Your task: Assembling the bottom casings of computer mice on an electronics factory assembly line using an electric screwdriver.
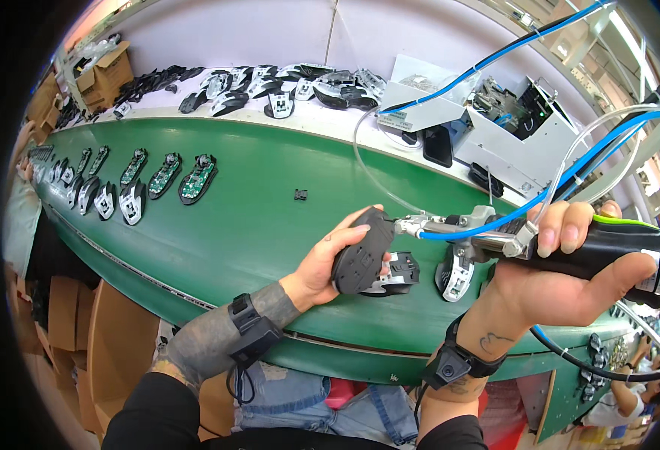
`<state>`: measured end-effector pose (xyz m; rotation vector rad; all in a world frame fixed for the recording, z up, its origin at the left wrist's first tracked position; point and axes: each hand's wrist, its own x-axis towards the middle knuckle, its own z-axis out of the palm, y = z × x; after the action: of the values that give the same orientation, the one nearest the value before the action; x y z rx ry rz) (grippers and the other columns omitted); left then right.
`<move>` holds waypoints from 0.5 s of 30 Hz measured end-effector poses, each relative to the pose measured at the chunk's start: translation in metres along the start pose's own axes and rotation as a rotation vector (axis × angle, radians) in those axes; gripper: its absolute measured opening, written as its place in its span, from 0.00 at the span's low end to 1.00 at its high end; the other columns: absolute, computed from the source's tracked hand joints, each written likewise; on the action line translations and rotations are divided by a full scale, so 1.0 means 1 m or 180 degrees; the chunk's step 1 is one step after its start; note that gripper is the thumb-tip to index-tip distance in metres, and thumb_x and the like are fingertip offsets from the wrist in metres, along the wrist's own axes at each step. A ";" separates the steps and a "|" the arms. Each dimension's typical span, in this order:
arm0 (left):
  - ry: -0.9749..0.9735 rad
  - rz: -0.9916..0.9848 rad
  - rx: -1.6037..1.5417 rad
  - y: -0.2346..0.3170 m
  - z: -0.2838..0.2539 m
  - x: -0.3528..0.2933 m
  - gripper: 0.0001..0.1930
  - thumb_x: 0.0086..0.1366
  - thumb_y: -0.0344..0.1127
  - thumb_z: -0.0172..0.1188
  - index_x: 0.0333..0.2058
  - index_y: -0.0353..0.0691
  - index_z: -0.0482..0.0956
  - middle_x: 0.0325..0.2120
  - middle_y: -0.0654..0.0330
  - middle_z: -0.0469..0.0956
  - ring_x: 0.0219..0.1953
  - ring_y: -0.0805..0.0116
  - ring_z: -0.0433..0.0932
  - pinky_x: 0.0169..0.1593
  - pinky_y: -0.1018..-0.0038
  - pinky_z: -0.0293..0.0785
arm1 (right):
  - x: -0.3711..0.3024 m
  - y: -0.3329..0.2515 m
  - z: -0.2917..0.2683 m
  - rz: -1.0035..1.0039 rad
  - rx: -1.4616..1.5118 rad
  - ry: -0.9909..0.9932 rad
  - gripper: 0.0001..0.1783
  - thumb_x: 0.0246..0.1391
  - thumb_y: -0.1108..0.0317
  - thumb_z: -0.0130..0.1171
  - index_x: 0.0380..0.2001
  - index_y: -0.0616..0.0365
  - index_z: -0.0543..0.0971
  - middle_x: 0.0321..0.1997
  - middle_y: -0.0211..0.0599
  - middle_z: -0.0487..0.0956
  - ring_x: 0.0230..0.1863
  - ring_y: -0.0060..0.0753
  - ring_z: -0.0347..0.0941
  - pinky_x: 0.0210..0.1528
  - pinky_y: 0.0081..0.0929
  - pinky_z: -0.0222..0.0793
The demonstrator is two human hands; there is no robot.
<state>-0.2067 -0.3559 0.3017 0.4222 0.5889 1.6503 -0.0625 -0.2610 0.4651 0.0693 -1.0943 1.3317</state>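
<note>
My left hand [316, 264] is closed around a dark computer mouse base [363, 256], held tilted above the green belt [262, 262]. In my right hand [544, 289] is a black electric screwdriver [619, 247] with a lime-green strip. Its metal nozzle [412, 226] points left and meets the upper edge of the mouse base, or comes very close; which one I cannot tell. A blue hose [487, 225] runs along the tool. Just past my left fingers lies a white-and-black mouse shell [397, 274]. Another white mouse shell [456, 276] sits under the screwdriver.
Mouse parts with green circuit boards [197, 180] and white shells [131, 202] line the belt's left side. A small black piece [300, 194] lies mid-belt. Behind, a shelf holds heaped mouse shells [281, 103], a phone [438, 145] and a screw feeder [521, 139]. Co-workers show at left and lower right.
</note>
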 end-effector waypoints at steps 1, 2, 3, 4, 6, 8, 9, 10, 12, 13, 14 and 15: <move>0.0001 -0.0001 -0.0002 -0.001 -0.002 0.002 0.29 0.63 0.43 0.49 0.61 0.46 0.56 0.45 0.52 0.69 0.41 0.56 0.75 0.43 0.60 0.76 | 0.000 -0.001 0.001 -0.0039 -0.0084 0.0030 0.32 0.54 0.35 0.48 0.36 0.58 0.69 0.19 0.27 0.65 0.18 0.22 0.60 0.27 0.22 0.57; 0.0441 0.0057 0.0109 -0.002 -0.006 0.004 0.28 0.62 0.43 0.50 0.60 0.46 0.57 0.45 0.53 0.70 0.40 0.57 0.75 0.43 0.61 0.76 | 0.000 -0.002 0.001 -0.0077 -0.0168 0.0061 0.32 0.54 0.35 0.48 0.36 0.58 0.69 0.18 0.27 0.65 0.18 0.22 0.60 0.28 0.23 0.57; 0.0899 0.0122 0.0224 -0.002 -0.009 0.006 0.27 0.62 0.43 0.50 0.60 0.46 0.59 0.45 0.54 0.70 0.39 0.59 0.75 0.43 0.62 0.76 | 0.001 -0.004 0.001 -0.0111 -0.0200 0.0061 0.32 0.54 0.35 0.48 0.36 0.58 0.69 0.19 0.27 0.65 0.18 0.22 0.60 0.28 0.22 0.57; 0.0919 0.0127 0.0226 -0.002 -0.012 0.006 0.27 0.62 0.43 0.50 0.60 0.46 0.59 0.45 0.54 0.70 0.39 0.59 0.75 0.43 0.62 0.76 | 0.001 -0.006 0.000 -0.0096 -0.0187 0.0063 0.32 0.54 0.35 0.48 0.36 0.58 0.69 0.19 0.27 0.65 0.18 0.22 0.60 0.28 0.22 0.57; 0.0793 0.0061 -0.0437 0.001 -0.015 0.007 0.25 0.62 0.44 0.52 0.57 0.47 0.63 0.45 0.57 0.69 0.38 0.62 0.75 0.42 0.63 0.77 | 0.000 -0.008 -0.002 -0.0204 -0.0322 0.0086 0.31 0.55 0.36 0.48 0.36 0.58 0.70 0.19 0.28 0.65 0.18 0.22 0.60 0.28 0.22 0.57; 0.0707 0.0122 -0.0463 0.002 -0.012 0.007 0.24 0.62 0.44 0.52 0.56 0.47 0.64 0.44 0.58 0.70 0.38 0.61 0.75 0.43 0.62 0.77 | 0.001 -0.004 -0.003 -0.0154 -0.0221 -0.0010 0.31 0.55 0.36 0.47 0.35 0.57 0.70 0.19 0.28 0.65 0.18 0.22 0.61 0.27 0.22 0.57; 0.0559 0.0163 -0.0485 0.003 -0.012 0.006 0.25 0.61 0.44 0.50 0.57 0.48 0.63 0.49 0.56 0.69 0.39 0.61 0.75 0.43 0.62 0.76 | 0.001 0.000 -0.003 -0.0043 -0.0141 -0.0067 0.30 0.56 0.37 0.47 0.35 0.57 0.70 0.19 0.28 0.66 0.18 0.22 0.61 0.27 0.22 0.57; 0.0411 0.0203 -0.0508 0.003 -0.011 0.005 0.25 0.61 0.45 0.48 0.58 0.48 0.62 0.53 0.55 0.67 0.40 0.60 0.75 0.44 0.61 0.76 | 0.001 0.002 -0.004 0.0068 -0.0062 -0.0124 0.30 0.56 0.37 0.46 0.35 0.57 0.71 0.19 0.28 0.66 0.18 0.22 0.61 0.27 0.21 0.58; 0.0321 0.0151 -0.0564 0.002 -0.009 0.002 0.26 0.61 0.45 0.48 0.58 0.48 0.61 0.54 0.55 0.66 0.40 0.60 0.75 0.45 0.61 0.76 | 0.001 0.002 -0.008 0.0145 -0.0042 -0.0232 0.30 0.57 0.37 0.46 0.35 0.57 0.70 0.20 0.29 0.67 0.18 0.22 0.61 0.28 0.21 0.58; 0.0228 0.0107 -0.0624 0.002 -0.008 0.001 0.26 0.61 0.45 0.48 0.58 0.48 0.61 0.55 0.55 0.65 0.40 0.60 0.75 0.45 0.60 0.76 | 0.002 0.002 -0.008 0.0105 -0.0063 -0.0215 0.30 0.57 0.37 0.46 0.36 0.57 0.70 0.20 0.29 0.67 0.18 0.22 0.61 0.28 0.21 0.58; 0.0226 0.0094 -0.0636 0.001 -0.007 0.002 0.26 0.61 0.45 0.48 0.58 0.48 0.61 0.55 0.55 0.65 0.40 0.60 0.75 0.45 0.60 0.76 | 0.003 0.002 -0.009 0.0065 -0.0086 -0.0201 0.30 0.57 0.37 0.46 0.36 0.57 0.70 0.19 0.29 0.67 0.18 0.23 0.61 0.28 0.21 0.59; 0.0194 0.0095 -0.0638 0.002 -0.005 0.001 0.26 0.61 0.45 0.49 0.58 0.48 0.61 0.56 0.55 0.64 0.40 0.60 0.75 0.45 0.60 0.76 | 0.003 0.001 -0.009 0.0076 -0.0091 -0.0198 0.30 0.57 0.37 0.46 0.36 0.57 0.70 0.19 0.29 0.67 0.18 0.23 0.61 0.28 0.21 0.59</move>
<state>-0.2115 -0.3556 0.2984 0.2361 0.4583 1.7364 -0.0590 -0.2529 0.4619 0.0774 -1.1697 1.3424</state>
